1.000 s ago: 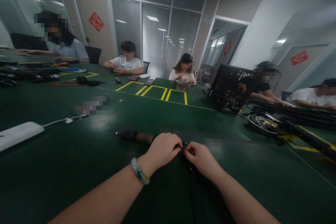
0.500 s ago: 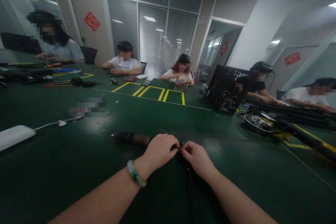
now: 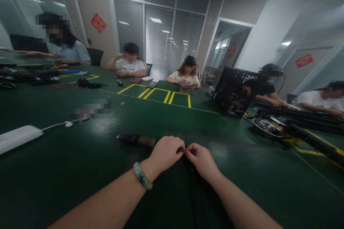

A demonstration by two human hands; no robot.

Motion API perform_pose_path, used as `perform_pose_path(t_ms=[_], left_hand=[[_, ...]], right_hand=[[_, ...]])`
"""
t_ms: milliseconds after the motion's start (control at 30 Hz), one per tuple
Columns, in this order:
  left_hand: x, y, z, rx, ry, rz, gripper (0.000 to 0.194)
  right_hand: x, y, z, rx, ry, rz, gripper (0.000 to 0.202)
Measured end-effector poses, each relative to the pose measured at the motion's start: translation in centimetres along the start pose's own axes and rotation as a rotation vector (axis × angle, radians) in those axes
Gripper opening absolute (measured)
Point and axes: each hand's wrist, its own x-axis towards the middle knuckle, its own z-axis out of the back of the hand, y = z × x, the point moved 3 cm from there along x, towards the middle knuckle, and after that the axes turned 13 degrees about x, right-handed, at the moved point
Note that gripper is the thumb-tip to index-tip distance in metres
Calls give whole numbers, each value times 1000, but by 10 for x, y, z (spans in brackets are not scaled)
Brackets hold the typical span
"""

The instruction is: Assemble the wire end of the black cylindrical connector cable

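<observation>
A dark, rod-shaped tool [image 3: 142,141] lies on the green table, its small silvery tip pointing left and a brownish band round its middle. My left hand [image 3: 167,152] rests over the tool's right end, with thumb and fingertips pinched together. Opposite it, my right hand [image 3: 202,161] is also pinched, its fingertips meeting those of the left. Whatever sits between the fingertips is too small and dark to make out. A black cable [image 3: 192,189] runs from beneath my hands toward the lower edge. On my left wrist is a green and white bangle [image 3: 142,176].
A white power strip [image 3: 21,139] with a cord lies at left. Right of centre stands a black computer case [image 3: 233,91], near a metal bowl [image 3: 264,128] and black bars. Yellow tape [image 3: 172,94] marks the table [image 3: 107,186]. Several people sit around it.
My view has shifted slightly, so the scene sits a little further right. Both hands keep their pinch at nearly the same spot. A co-worker at far left has stretched an arm out sideways.
</observation>
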Motion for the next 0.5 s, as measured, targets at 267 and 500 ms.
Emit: perform_pose_path(t_ms=[267,500], left_hand=[[1,-1,-3,29,-7,40,4],[2,-1,-5,21,-21,31,4]], right_hand=[[0,2,0,6,5,-39,16],[2,6,-4,-17,-40,-71,18]])
